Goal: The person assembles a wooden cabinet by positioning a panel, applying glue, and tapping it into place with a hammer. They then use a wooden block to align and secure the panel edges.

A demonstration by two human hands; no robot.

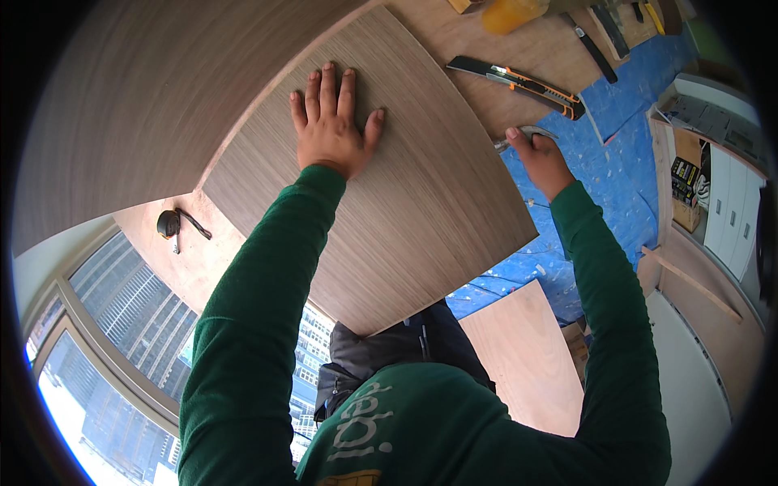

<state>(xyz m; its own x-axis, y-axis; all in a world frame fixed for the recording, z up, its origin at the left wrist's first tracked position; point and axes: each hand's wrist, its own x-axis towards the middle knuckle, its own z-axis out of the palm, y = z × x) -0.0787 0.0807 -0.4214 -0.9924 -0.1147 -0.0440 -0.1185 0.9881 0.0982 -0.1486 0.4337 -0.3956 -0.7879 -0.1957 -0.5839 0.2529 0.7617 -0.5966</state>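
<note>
A rectangular wood-grain panel lies tilted across the work surface in front of my body. My left hand rests flat on its upper part, fingers spread and holding nothing. Beside the panel's right edge, my right hand is closed on a small curved silver metal tool; its exact kind is hard to make out, since the fingers cover much of it. Just above that hand, an orange and black utility knife lies on the plywood worktop.
A larger wood-grain panel fills the upper left. Below it lies a tape measure. A black-handled tool and a yellow container sit at the far right. Blue sheeting, a plywood piece and white drawers are lower right.
</note>
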